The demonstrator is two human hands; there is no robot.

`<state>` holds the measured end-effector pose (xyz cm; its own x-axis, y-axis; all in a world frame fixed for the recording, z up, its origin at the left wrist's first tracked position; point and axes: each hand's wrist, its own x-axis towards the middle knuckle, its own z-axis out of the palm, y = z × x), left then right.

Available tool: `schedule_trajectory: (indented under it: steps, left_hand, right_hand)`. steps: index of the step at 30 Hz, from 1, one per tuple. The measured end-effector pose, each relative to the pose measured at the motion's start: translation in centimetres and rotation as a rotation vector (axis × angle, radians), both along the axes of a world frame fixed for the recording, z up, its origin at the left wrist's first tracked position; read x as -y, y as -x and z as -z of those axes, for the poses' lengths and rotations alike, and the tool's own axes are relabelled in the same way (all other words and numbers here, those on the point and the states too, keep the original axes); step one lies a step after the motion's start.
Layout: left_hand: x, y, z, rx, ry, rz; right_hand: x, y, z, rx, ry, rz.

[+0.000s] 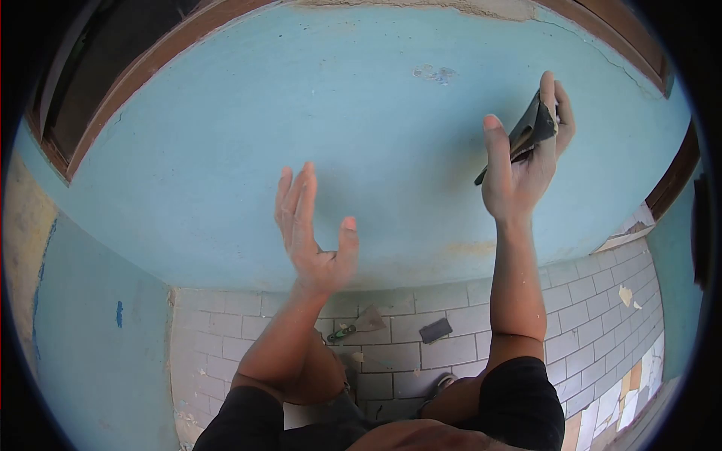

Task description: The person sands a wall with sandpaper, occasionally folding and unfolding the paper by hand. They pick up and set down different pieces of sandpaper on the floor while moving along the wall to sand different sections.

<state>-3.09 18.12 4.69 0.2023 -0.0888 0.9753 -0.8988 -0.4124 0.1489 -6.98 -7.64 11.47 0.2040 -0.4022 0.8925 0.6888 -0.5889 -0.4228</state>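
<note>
— What is that dark thing up by the wall?

— It is looking like a folded sheet of sandpaper, and the right hand is holding it high against the blue wall, near a small chipped patch. The fingers are closing over its upper edge while the thumb is standing apart on the near side.

— And the other hand?

— The left hand is hanging in the air lower down, holding nothing, fingers together and straight, thumb spread, not touching the plaster as far as I can tell.

— What is lying on the floor?

— On the tiled floor, between the person's knees and the wall, a putty knife with a green handle is lying just beside a dark block; paint flakes are scattering to the right.

— How would you be doing this well?

— I would be keeping the sheet flat to the wall with the whole palm behind it, pressing evenly, and bracing with the free hand, I think
</note>
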Motion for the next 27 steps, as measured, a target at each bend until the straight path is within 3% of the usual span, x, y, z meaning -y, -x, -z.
schedule_trajectory:
  steps: [2,3,5,7,9,13,16,22,25,27]
  left_hand:
    - [-0.8,-0.5,-0.3,-0.016,-0.007,-0.037]
    - [-1.0,-0.8,-0.4,-0.028,-0.012,-0.090]
    - [-1.1,-0.6,-0.5,-0.058,-0.001,-0.096]
    - [-1.1,-0.7,-0.5,-0.092,0.002,-0.104]
    - [-0.7,-0.8,0.0,-0.123,0.007,-0.103]
    - [0.9,-1.3,1.0,-0.149,-0.046,-0.080]
    - [1.8,-1.6,1.5,-0.129,-0.088,-0.119]
    - [0.2,-2.3,1.1,-0.125,-0.088,-0.223]
    - [0.1,-2.5,1.4,-0.138,-0.079,-0.219]
    - [0.7,-3.0,2.2,-0.110,-0.060,-0.193]
  right_hand:
    - [3.1,0.1,-0.2,-0.088,0.223,0.887]
    - [4.7,-0.3,0.2,-0.093,0.222,0.900]
    - [7.1,-1.7,2.1,-0.201,-0.044,0.918]
    - [7.2,-2.9,3.9,-0.243,-0.060,0.911]
    - [5.7,-4.3,5.3,-0.180,-0.004,0.895]
    - [-0.4,-5.2,10.2,-0.172,0.386,0.795]
    - [0.1,-5.4,11.1,-0.085,0.539,0.795]
    - [10.4,-3.6,3.9,-0.012,-0.213,0.768]
    - [7.5,-4.3,5.7,-0.014,-0.143,0.737]
    - [2.4,-5.5,7.9,-0.070,0.122,0.815]
